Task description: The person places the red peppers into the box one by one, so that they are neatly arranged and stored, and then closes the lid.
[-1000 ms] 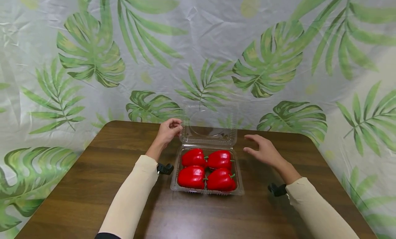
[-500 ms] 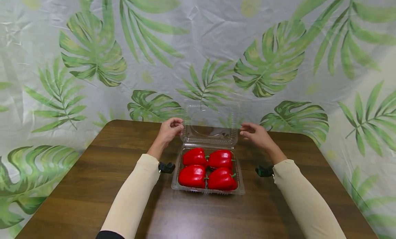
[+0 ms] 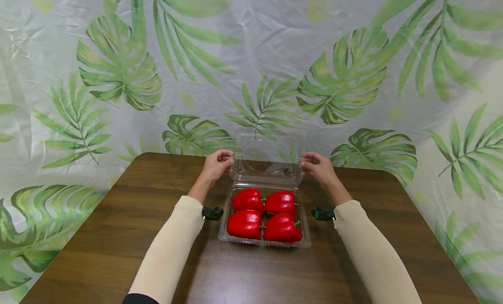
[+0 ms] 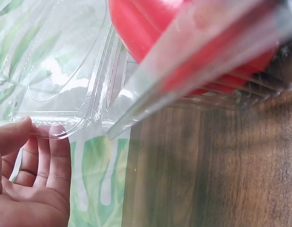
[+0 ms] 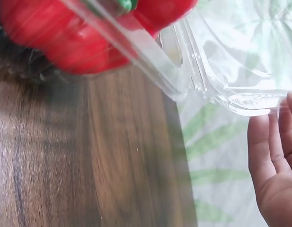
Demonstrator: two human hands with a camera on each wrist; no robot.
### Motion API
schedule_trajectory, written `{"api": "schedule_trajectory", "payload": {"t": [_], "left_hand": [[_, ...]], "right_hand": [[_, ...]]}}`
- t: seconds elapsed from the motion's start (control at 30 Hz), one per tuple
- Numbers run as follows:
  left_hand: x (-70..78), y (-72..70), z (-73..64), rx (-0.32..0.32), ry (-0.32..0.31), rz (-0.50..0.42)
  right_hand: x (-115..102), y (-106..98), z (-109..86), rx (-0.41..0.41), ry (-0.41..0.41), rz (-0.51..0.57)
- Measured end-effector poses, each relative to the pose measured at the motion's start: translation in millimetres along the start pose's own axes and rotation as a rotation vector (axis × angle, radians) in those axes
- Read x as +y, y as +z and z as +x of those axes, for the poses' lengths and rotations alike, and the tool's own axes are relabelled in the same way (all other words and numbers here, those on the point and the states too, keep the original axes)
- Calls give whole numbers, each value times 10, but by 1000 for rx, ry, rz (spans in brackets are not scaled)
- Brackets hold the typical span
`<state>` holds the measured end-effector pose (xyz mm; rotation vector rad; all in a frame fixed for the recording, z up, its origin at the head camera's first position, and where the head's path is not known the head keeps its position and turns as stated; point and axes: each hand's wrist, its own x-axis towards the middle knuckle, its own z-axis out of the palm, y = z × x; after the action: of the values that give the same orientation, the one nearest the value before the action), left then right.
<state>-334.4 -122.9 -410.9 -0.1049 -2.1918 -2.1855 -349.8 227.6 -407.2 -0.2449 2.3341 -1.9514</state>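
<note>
A clear plastic clamshell container (image 3: 265, 242) sits on the table with several red bell peppers (image 3: 244, 224) in its base. Its see-through lid (image 3: 267, 157) stands raised at the back. My left hand (image 3: 214, 166) pinches the lid's left edge, with the thumb on one side and the fingers behind the rim in the left wrist view. On the opposite edge, my right hand (image 3: 320, 168) holds the lid between thumb and fingers; the right wrist view cuts off part of that hand (image 5: 280, 165). Green stems show on the peppers, which lie on their sides.
The dark wooden table (image 3: 118, 234) has rounded far corners. Right behind its far edge hangs a pale cloth (image 3: 271, 42) printed with green leaves. A black wrist camera (image 3: 212, 213) is strapped on the left wrist, another (image 3: 323, 213) on the right.
My right hand has moved left and away from me to the lid's right edge, its fingers closing on it. The left hand stays at the lid's left edge.
</note>
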Motion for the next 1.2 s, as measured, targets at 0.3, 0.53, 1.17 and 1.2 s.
{"api": "schedule_trajectory", "payload": {"t": [0.3,0.53,1.17,1.2], "left_hand": [[-8,-6,12,1,3,9],[7,0,-5,15,4,25],[402,-100,-100,-105,-160,205],[439,-102,-113,-118,-190,217]], "right_hand": [[3,41,16,38,-23,-16],[-19,53,3,40,-44,-15],[-169,121,-227,68,-233,-189],[-163,118,-241,67,-243,-201]]}}
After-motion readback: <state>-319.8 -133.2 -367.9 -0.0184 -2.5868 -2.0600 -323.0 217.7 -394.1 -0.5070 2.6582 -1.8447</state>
